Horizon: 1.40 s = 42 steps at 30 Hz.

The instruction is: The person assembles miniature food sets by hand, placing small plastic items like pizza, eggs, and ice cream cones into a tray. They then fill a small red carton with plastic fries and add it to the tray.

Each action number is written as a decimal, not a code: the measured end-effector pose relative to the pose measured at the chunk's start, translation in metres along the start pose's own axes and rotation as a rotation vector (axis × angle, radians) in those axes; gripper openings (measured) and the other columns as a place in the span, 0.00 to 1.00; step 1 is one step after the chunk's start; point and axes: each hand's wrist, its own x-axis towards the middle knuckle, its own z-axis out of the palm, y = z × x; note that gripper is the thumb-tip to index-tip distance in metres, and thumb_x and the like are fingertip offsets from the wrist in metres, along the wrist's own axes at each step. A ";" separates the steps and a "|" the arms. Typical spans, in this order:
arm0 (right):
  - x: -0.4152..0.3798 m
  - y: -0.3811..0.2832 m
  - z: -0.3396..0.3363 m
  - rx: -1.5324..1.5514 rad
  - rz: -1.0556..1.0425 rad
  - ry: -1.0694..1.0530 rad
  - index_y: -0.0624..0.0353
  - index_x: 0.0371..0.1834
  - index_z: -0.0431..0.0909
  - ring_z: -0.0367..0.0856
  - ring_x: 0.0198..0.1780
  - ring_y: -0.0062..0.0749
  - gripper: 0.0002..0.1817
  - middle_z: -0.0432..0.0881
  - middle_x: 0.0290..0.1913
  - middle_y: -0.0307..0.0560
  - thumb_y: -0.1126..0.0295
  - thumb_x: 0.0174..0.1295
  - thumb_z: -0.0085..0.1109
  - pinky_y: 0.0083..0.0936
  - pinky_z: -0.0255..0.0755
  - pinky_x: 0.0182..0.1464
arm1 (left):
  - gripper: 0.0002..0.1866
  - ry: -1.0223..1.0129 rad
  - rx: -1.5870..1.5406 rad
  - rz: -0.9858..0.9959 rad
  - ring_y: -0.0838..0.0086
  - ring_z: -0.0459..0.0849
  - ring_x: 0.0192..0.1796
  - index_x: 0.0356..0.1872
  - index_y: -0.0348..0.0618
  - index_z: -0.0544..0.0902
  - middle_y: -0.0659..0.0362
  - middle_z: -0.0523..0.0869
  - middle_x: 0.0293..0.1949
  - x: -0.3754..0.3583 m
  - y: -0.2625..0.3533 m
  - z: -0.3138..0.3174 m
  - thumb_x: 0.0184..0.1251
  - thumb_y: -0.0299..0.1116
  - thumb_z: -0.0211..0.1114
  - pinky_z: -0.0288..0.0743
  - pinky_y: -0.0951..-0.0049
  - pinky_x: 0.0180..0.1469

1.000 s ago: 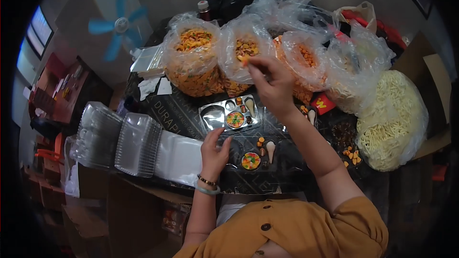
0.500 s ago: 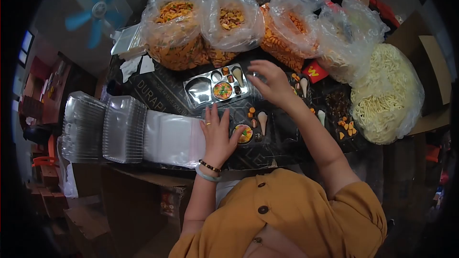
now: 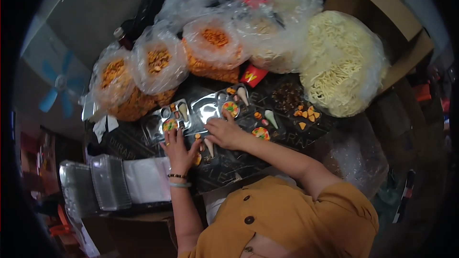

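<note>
My left hand (image 3: 178,155) rests with fingers apart at the near edge of a clear compartment tray (image 3: 152,124). In that tray lie a miniature pizza (image 3: 169,124) and a pale cone-shaped piece (image 3: 183,111). My right hand (image 3: 225,133) is by a second clear tray (image 3: 205,109), its fingers apart over the near side, one fingertip close to another miniature pizza (image 3: 231,109). Whether the fingertips touch the trays is hard to tell. Between and beside my hands are more tiny pieces, including a pale cone (image 3: 209,147) and a greenish cone (image 3: 271,118).
Open plastic bags of orange pieces (image 3: 215,62) line the back. A large bag of pale, noodle-like pieces (image 3: 342,67) stands at the right, near small orange pieces (image 3: 308,113) and dark bits (image 3: 287,96). Stacked clear containers (image 3: 111,181) and plastic sleeves (image 3: 148,179) lie front left.
The view has shifted to the right. My right hand has come down and left, from beyond the first tray's right end to the second tray. My left hand has moved to the first tray's near edge.
</note>
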 end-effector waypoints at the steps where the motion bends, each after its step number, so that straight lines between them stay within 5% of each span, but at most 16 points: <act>1: -0.002 0.004 0.005 0.049 -0.011 0.052 0.58 0.51 0.74 0.69 0.60 0.37 0.21 0.74 0.54 0.49 0.57 0.60 0.56 0.54 0.43 0.66 | 0.39 -0.003 -0.010 0.002 0.49 0.53 0.70 0.62 0.40 0.67 0.47 0.64 0.63 0.001 0.001 -0.001 0.53 0.56 0.64 0.40 0.34 0.64; 6: 0.008 0.030 -0.082 0.265 -0.019 0.545 0.62 0.46 0.77 0.76 0.54 0.41 0.15 0.77 0.52 0.51 0.72 0.55 0.61 0.32 0.70 0.54 | 0.38 -0.015 -0.015 -0.017 0.50 0.51 0.71 0.63 0.42 0.66 0.47 0.59 0.67 -0.009 0.013 -0.008 0.54 0.52 0.64 0.36 0.35 0.65; 11: 0.054 0.143 -0.179 0.076 0.185 1.050 0.64 0.41 0.79 0.82 0.41 0.42 0.10 0.82 0.41 0.53 0.78 0.56 0.55 0.29 0.75 0.43 | 0.37 0.034 -0.046 0.069 0.45 0.46 0.72 0.63 0.44 0.66 0.45 0.54 0.69 -0.049 0.036 -0.020 0.52 0.48 0.67 0.33 0.38 0.67; 13: 0.084 0.215 -0.190 0.071 0.393 0.796 0.63 0.39 0.81 0.83 0.41 0.44 0.11 0.83 0.37 0.55 0.75 0.53 0.58 0.31 0.75 0.43 | 0.36 0.062 -0.069 0.102 0.44 0.46 0.71 0.62 0.45 0.66 0.45 0.54 0.69 -0.068 0.042 -0.015 0.53 0.47 0.67 0.33 0.38 0.67; 15: 0.110 0.254 -0.201 -0.013 0.640 0.198 0.63 0.37 0.82 0.82 0.41 0.46 0.11 0.83 0.35 0.57 0.71 0.50 0.61 0.34 0.74 0.44 | 0.35 0.094 -0.087 0.131 0.42 0.46 0.71 0.62 0.46 0.67 0.44 0.54 0.69 -0.083 0.045 -0.006 0.53 0.47 0.66 0.33 0.39 0.67; 18: 0.143 0.293 -0.184 -0.339 0.718 -0.028 0.61 0.42 0.81 0.81 0.45 0.47 0.18 0.82 0.41 0.56 0.67 0.47 0.64 0.35 0.74 0.49 | 0.32 0.149 -0.071 0.139 0.40 0.47 0.71 0.59 0.46 0.69 0.43 0.56 0.68 -0.093 0.047 0.007 0.54 0.47 0.65 0.35 0.38 0.67; 26: 0.148 0.308 -0.174 -0.404 0.833 0.079 0.57 0.68 0.54 0.63 0.66 0.46 0.42 0.60 0.67 0.56 0.56 0.50 0.62 0.38 0.62 0.65 | 0.34 0.134 -0.130 0.079 0.40 0.48 0.70 0.61 0.46 0.69 0.44 0.56 0.68 -0.083 0.052 0.000 0.52 0.43 0.68 0.35 0.40 0.67; 27: 0.150 0.327 -0.166 -0.370 0.830 0.133 0.58 0.68 0.53 0.63 0.66 0.46 0.44 0.61 0.67 0.56 0.54 0.49 0.62 0.38 0.61 0.65 | 0.34 0.151 -0.140 0.089 0.41 0.49 0.70 0.61 0.46 0.68 0.44 0.57 0.68 -0.084 0.051 0.002 0.51 0.42 0.69 0.35 0.40 0.68; 28: 0.168 0.470 -0.115 -0.622 0.690 -0.019 0.58 0.69 0.53 0.63 0.66 0.46 0.44 0.61 0.67 0.56 0.55 0.50 0.62 0.39 0.61 0.66 | 0.34 0.145 -0.144 0.084 0.41 0.49 0.71 0.61 0.46 0.69 0.43 0.57 0.68 -0.083 0.051 0.002 0.51 0.42 0.69 0.35 0.41 0.68; 29: 0.159 0.406 -0.144 -0.482 0.770 0.033 0.59 0.68 0.56 0.63 0.66 0.47 0.44 0.60 0.67 0.56 0.55 0.48 0.64 0.38 0.61 0.66 | 0.34 0.142 -0.149 0.080 0.41 0.48 0.71 0.61 0.45 0.69 0.43 0.57 0.68 -0.084 0.051 0.001 0.52 0.42 0.69 0.35 0.41 0.68; 30: 0.154 0.421 -0.137 -0.808 0.536 0.083 0.50 0.57 0.72 0.69 0.61 0.45 0.23 0.71 0.61 0.49 0.62 0.57 0.50 0.34 0.62 0.63 | 0.33 0.144 -0.147 0.079 0.42 0.49 0.71 0.60 0.45 0.69 0.44 0.57 0.68 -0.083 0.051 0.001 0.52 0.42 0.69 0.35 0.42 0.68; 32: 0.163 0.435 -0.147 -0.822 0.478 -0.062 0.50 0.55 0.74 0.68 0.61 0.46 0.21 0.72 0.59 0.51 0.64 0.57 0.49 0.34 0.62 0.63 | 0.32 0.131 -0.133 0.064 0.42 0.49 0.71 0.59 0.45 0.70 0.44 0.57 0.68 -0.082 0.051 0.001 0.52 0.42 0.69 0.36 0.43 0.68; 35: 0.162 0.417 -0.162 -0.651 0.364 -0.064 0.50 0.54 0.76 0.67 0.62 0.49 0.20 0.73 0.59 0.52 0.65 0.57 0.48 0.39 0.61 0.63 | 0.30 0.144 -0.155 0.044 0.42 0.49 0.71 0.57 0.43 0.72 0.44 0.58 0.68 -0.083 0.051 0.000 0.53 0.43 0.68 0.36 0.43 0.68; 38: 0.165 0.393 -0.166 -0.606 0.522 -0.133 0.44 0.59 0.71 0.66 0.63 0.50 0.31 0.65 0.65 0.49 0.60 0.47 0.63 0.36 0.61 0.65 | 0.29 0.160 -0.181 0.044 0.43 0.49 0.71 0.55 0.42 0.73 0.44 0.58 0.68 -0.083 0.051 -0.001 0.53 0.43 0.68 0.37 0.43 0.68; 40: 0.161 0.389 -0.159 -0.869 0.477 -0.243 0.42 0.61 0.69 0.62 0.65 0.51 0.32 0.65 0.66 0.49 0.60 0.47 0.61 0.36 0.56 0.68 | 0.29 0.157 -0.166 0.051 0.43 0.49 0.71 0.55 0.42 0.74 0.44 0.59 0.67 -0.083 0.051 0.000 0.53 0.43 0.68 0.36 0.43 0.68; 42: 0.160 0.477 -0.123 -0.873 0.441 -0.089 0.44 0.63 0.67 0.62 0.65 0.51 0.33 0.65 0.65 0.49 0.57 0.50 0.59 0.35 0.52 0.69 | 0.29 0.132 -0.143 0.058 0.44 0.49 0.71 0.56 0.43 0.74 0.44 0.59 0.67 -0.083 0.051 0.000 0.52 0.44 0.69 0.35 0.42 0.68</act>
